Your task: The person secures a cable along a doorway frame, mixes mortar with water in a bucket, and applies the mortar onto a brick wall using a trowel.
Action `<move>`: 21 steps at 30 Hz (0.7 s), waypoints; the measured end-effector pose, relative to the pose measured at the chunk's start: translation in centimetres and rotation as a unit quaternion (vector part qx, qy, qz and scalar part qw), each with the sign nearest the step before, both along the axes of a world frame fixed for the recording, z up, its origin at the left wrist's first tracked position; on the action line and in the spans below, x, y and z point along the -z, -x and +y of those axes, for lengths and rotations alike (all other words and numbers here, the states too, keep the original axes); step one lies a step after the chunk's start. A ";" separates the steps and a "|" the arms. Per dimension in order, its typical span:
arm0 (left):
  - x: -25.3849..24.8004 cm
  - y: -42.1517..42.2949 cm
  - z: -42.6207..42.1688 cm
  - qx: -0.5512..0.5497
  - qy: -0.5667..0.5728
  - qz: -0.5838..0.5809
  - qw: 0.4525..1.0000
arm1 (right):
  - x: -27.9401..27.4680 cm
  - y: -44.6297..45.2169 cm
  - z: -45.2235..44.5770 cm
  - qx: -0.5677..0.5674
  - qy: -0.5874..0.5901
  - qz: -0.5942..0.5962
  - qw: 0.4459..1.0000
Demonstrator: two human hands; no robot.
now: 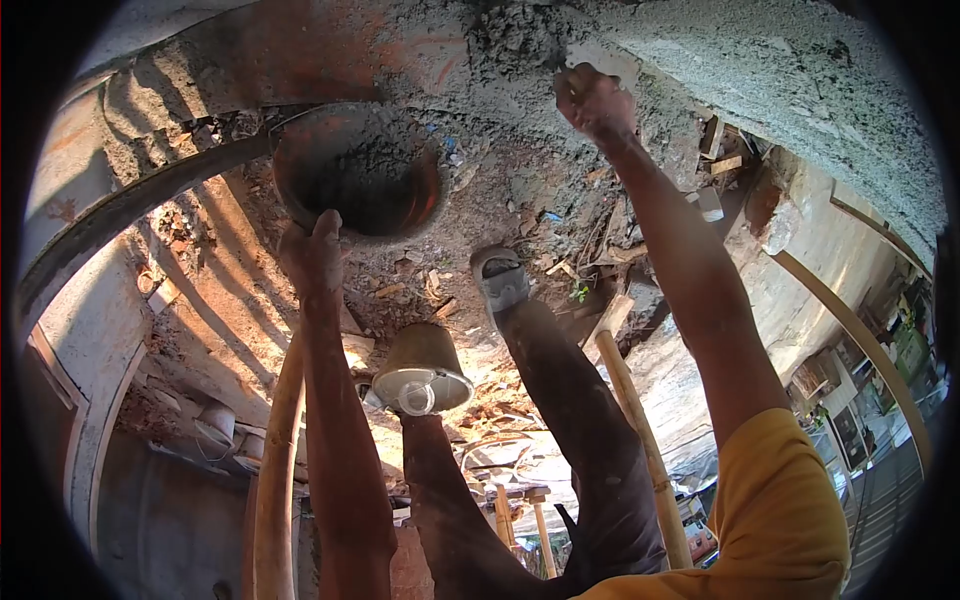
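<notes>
So the left hand point(318, 255) has the near rim of a mortar bucket point(428, 200) gripped, thumb showing, other fingers mostly hidden. One of those, just beyond that hand: mouth facing up at the viewer, long axis running down away from the eye, dark mortar point(385, 165) inside. Right hand point(597, 103) is clenched around one tool handle point(561, 62) pointing up and away; can't make out the tool's head, there's a wet mortar patch point(515, 38) just left of the fist. Bodyward of the left hand: one smaller greenish bucket point(422, 350), plus a wooden pole point(277, 480). Second pole point(640, 440) sits bodyward of the right hand. One sandal point(500, 280) visible between the hands.
</notes>
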State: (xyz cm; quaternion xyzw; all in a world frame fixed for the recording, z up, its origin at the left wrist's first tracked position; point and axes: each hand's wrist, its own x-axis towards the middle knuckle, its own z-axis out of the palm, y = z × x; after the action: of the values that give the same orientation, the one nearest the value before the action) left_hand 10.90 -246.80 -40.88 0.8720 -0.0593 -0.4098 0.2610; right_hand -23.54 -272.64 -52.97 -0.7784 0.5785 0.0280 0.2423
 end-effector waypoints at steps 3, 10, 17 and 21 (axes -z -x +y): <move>0.4 0.5 0.3 -0.014 0.029 -0.012 0.999 | -3.4 -3.6 4.6 -0.167 0.170 -0.067 0.969; -1.4 0.3 0.7 -0.022 0.007 0.011 1.000 | -1.9 3.1 7.3 -0.045 -0.200 0.039 0.978; -1.1 -0.4 3.1 -0.039 0.010 0.035 0.999 | 8.3 2.6 -3.9 -0.108 -0.164 0.028 0.980; -0.7 -0.3 2.6 -0.063 0.039 0.047 0.996 | 10.0 -0.6 -9.2 -0.003 -0.137 -0.038 0.990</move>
State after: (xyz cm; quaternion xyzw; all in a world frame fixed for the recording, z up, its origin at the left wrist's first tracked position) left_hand 11.23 -244.16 -40.20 0.8431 -0.0077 -0.4300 0.3228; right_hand -22.90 -281.87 -63.01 -0.7404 0.5570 0.0782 0.3681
